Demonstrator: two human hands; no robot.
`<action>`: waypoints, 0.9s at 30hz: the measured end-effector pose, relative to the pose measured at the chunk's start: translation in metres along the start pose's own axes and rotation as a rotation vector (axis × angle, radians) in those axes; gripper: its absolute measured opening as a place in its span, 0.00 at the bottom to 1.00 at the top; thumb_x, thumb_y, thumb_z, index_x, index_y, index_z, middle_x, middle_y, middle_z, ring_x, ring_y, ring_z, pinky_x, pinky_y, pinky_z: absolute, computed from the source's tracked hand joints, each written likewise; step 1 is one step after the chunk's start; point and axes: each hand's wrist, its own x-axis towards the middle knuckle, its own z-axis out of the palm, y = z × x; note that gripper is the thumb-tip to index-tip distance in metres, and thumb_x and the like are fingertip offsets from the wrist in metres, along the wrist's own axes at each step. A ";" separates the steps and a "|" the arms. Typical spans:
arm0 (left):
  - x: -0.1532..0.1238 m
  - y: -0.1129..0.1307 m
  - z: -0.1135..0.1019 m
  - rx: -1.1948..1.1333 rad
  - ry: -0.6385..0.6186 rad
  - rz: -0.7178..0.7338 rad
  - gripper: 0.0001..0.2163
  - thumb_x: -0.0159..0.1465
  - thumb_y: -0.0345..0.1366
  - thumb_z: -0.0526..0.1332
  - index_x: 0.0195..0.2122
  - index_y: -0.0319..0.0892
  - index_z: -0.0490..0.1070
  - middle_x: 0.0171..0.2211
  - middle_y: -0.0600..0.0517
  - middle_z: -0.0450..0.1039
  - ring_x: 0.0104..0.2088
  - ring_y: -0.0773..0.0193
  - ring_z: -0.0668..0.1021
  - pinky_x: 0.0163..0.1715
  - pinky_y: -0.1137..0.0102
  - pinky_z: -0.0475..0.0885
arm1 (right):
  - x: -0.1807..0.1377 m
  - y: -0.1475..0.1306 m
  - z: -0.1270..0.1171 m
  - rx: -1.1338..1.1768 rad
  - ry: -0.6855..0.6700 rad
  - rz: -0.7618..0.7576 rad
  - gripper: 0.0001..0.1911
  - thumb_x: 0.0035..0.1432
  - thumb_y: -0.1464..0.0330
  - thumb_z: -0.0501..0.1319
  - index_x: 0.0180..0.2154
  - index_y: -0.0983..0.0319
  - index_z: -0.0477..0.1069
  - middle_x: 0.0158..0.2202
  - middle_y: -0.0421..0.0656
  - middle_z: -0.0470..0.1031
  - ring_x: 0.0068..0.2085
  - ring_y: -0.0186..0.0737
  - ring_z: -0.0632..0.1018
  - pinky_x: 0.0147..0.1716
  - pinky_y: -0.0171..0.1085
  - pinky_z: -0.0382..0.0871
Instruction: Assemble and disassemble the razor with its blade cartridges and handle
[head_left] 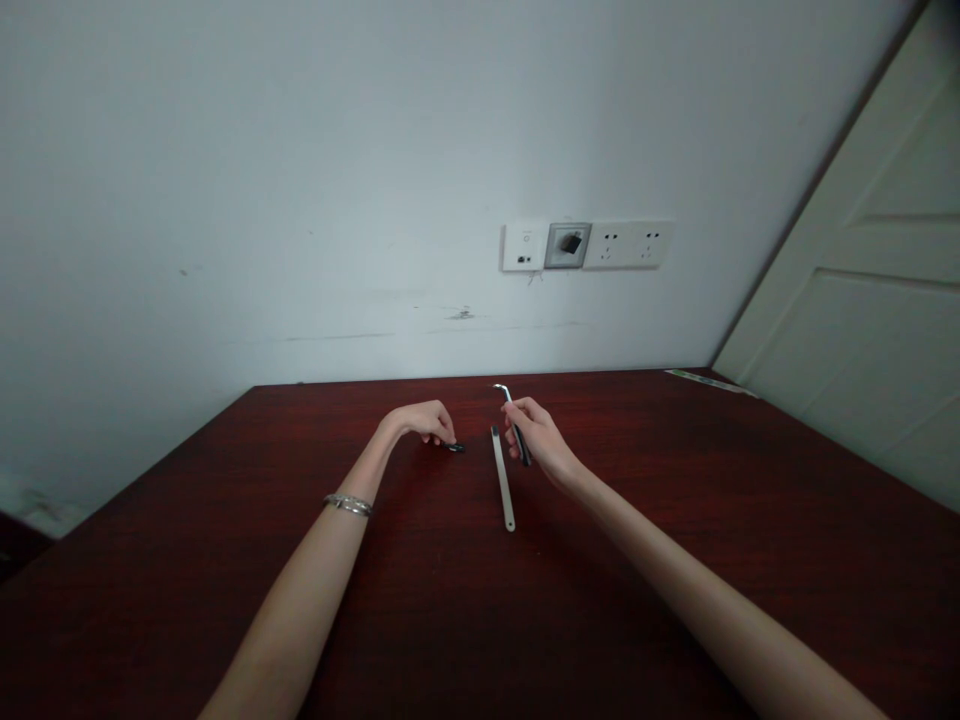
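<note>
My left hand [424,420] rests on the dark red wooden table [675,560], fingers curled and pinched on a small black object [454,447] lying on the wood. A silver bracelet [348,504] circles that wrist. My right hand [536,435] is closed around a slim tool with a dark handle and a bent metal tip [505,391], held just above the table. Between the two hands lies a long flat silver metal strip [502,478], pointing away from me; neither hand touches it.
A white wall rises behind the table's far edge, carrying a row of wall sockets [589,246] with a black plug in one. A pale door [870,300] stands at the right. A thin light strip [709,381] lies at the table's far right corner.
</note>
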 end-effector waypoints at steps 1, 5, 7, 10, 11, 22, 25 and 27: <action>0.000 0.000 -0.001 0.000 0.003 0.010 0.06 0.46 0.36 0.64 0.24 0.39 0.77 0.21 0.50 0.73 0.23 0.66 0.72 0.19 0.75 0.61 | 0.000 0.000 0.000 -0.008 0.001 0.001 0.13 0.50 0.58 0.57 0.30 0.60 0.60 0.21 0.33 0.62 0.18 0.27 0.64 0.13 0.29 0.60; -0.001 0.000 -0.004 0.018 0.041 0.040 0.06 0.47 0.35 0.64 0.25 0.39 0.77 0.21 0.50 0.73 0.22 0.68 0.71 0.18 0.76 0.60 | 0.002 0.001 -0.002 -0.041 -0.002 0.007 0.11 0.52 0.59 0.55 0.31 0.60 0.60 0.21 0.33 0.61 0.17 0.27 0.64 0.12 0.30 0.59; -0.001 0.000 -0.006 0.030 0.054 0.051 0.06 0.47 0.35 0.64 0.24 0.39 0.77 0.21 0.50 0.73 0.22 0.68 0.70 0.18 0.76 0.59 | 0.003 0.001 -0.002 -0.034 0.004 0.011 0.10 0.52 0.60 0.55 0.31 0.60 0.61 0.22 0.34 0.62 0.18 0.27 0.64 0.12 0.30 0.59; 0.000 -0.001 -0.006 0.045 0.052 0.045 0.06 0.47 0.35 0.64 0.24 0.39 0.77 0.20 0.50 0.72 0.22 0.68 0.70 0.18 0.77 0.59 | 0.002 0.000 -0.002 -0.016 -0.003 0.020 0.10 0.52 0.61 0.56 0.32 0.61 0.62 0.24 0.35 0.62 0.18 0.27 0.64 0.12 0.29 0.59; 0.000 -0.002 -0.006 0.054 0.044 0.036 0.07 0.47 0.35 0.64 0.25 0.38 0.77 0.20 0.51 0.72 0.22 0.68 0.70 0.18 0.77 0.59 | 0.002 -0.001 -0.001 -0.008 -0.007 0.022 0.10 0.52 0.61 0.56 0.32 0.62 0.63 0.24 0.35 0.62 0.19 0.27 0.64 0.13 0.29 0.60; 0.002 -0.007 -0.006 0.109 0.031 -0.019 0.08 0.47 0.36 0.62 0.26 0.37 0.76 0.20 0.51 0.71 0.23 0.68 0.71 0.18 0.77 0.60 | 0.004 0.001 -0.002 0.022 -0.001 0.035 0.12 0.52 0.61 0.58 0.32 0.64 0.67 0.24 0.37 0.64 0.20 0.29 0.66 0.16 0.30 0.63; 0.000 -0.004 -0.007 0.126 0.068 -0.009 0.09 0.47 0.35 0.61 0.28 0.37 0.76 0.21 0.51 0.72 0.23 0.67 0.71 0.18 0.77 0.60 | 0.005 0.002 -0.003 0.027 0.023 0.035 0.14 0.50 0.60 0.59 0.32 0.65 0.70 0.25 0.39 0.66 0.23 0.30 0.68 0.21 0.31 0.64; -0.002 0.002 -0.008 0.146 0.097 0.012 0.09 0.48 0.35 0.60 0.29 0.36 0.76 0.22 0.51 0.72 0.22 0.68 0.71 0.18 0.77 0.60 | 0.006 0.003 -0.004 0.012 0.032 0.030 0.16 0.50 0.58 0.59 0.33 0.66 0.72 0.25 0.39 0.68 0.24 0.30 0.69 0.22 0.31 0.63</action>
